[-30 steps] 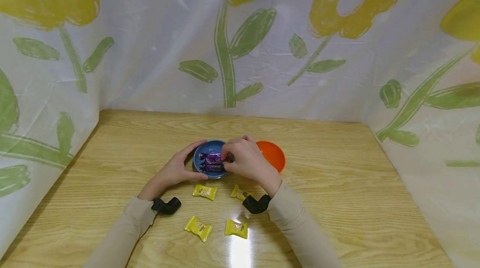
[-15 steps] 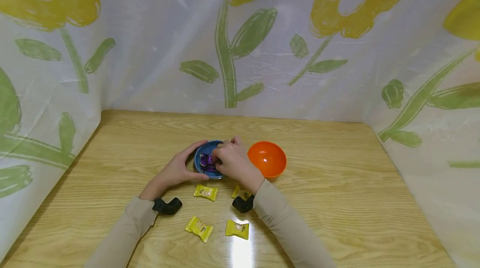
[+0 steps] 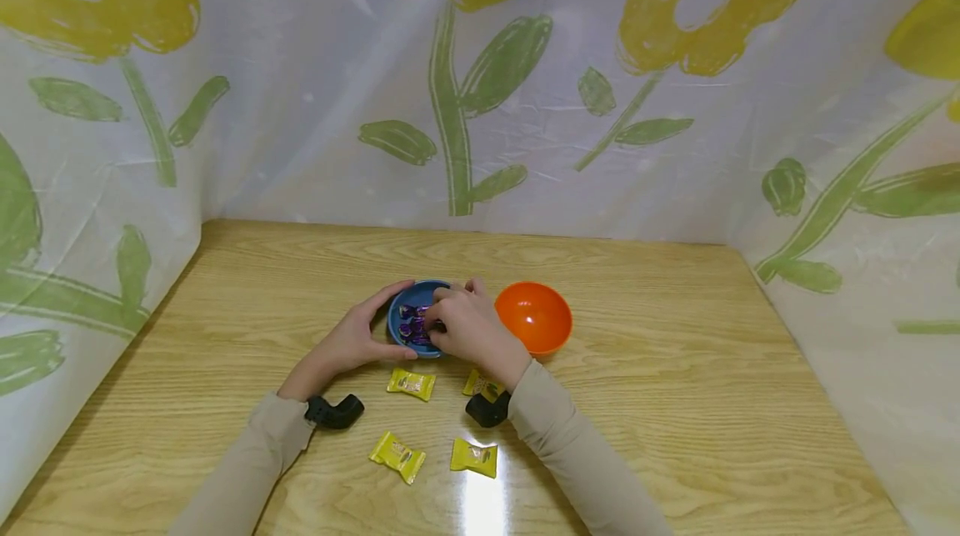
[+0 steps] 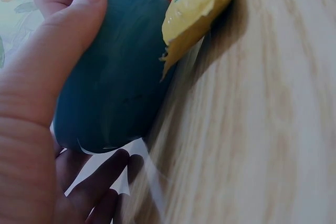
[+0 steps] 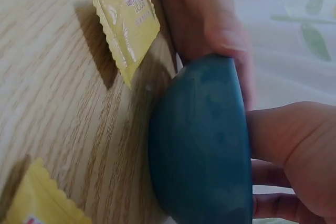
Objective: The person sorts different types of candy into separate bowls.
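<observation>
My left hand [image 3: 358,336] grips the blue bowl [image 3: 394,336] from its left side, thumb at the near side and fingers round the far side. Several purple-wrapped candies [image 3: 415,326] lie in the bowl. Reaching over the right rim, my right hand [image 3: 474,326] has its fingers curled down onto these candies, whose left ends stick out from under the fingers; the fingertips are mostly hidden. In the right wrist view, the bowl wall [image 5: 202,140] hides the candies. An orange bowl [image 3: 551,315] stands just right of the right hand, with nothing visible inside.
Yellow-wrapped candies lie on the wooden table [image 3: 675,369] in front of the bowls: one candy [image 3: 411,384] near the blue bowl, another [image 3: 480,386] partly behind the right wrist camera, two more [image 3: 397,457] nearer. A flower-print curtain [image 3: 300,144] surrounds the table.
My right hand has moved left and deeper into the blue bowl, uncovering the orange bowl. The purple candies have shifted under its fingers. My left hand keeps its hold on the bowl.
</observation>
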`<move>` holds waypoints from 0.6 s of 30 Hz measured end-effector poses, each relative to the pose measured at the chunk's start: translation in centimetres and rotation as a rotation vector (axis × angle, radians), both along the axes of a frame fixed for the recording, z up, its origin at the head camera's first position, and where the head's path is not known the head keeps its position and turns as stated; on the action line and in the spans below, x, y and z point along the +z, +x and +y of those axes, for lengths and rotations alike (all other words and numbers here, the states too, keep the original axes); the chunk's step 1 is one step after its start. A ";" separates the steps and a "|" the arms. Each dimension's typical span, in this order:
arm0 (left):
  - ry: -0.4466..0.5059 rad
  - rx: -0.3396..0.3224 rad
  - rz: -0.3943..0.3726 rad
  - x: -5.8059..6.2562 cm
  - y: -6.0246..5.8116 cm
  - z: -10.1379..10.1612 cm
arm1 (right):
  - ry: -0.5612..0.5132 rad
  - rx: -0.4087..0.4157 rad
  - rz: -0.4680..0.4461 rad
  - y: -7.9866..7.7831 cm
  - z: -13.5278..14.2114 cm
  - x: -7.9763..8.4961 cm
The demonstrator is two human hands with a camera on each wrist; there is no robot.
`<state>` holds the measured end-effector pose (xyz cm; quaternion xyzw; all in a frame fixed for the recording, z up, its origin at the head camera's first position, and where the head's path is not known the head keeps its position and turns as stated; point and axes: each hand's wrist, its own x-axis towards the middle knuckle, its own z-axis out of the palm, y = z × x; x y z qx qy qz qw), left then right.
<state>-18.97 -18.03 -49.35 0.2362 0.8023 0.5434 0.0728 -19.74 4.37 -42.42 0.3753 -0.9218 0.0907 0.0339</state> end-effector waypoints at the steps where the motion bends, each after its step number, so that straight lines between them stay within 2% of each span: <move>1: 0.001 -0.001 -0.001 0.0 0.0 0.0 | -0.001 0.001 -0.006 0.0 0.0 0.0; 9: 0.019 -0.002 -0.017 0.2 0.1 0.2 | -0.035 0.003 -0.052 0.4 0.3 0.7; 18: -0.002 0.000 -0.007 0.0 0.0 -0.1 | -0.099 0.042 0.014 1.7 0.5 2.3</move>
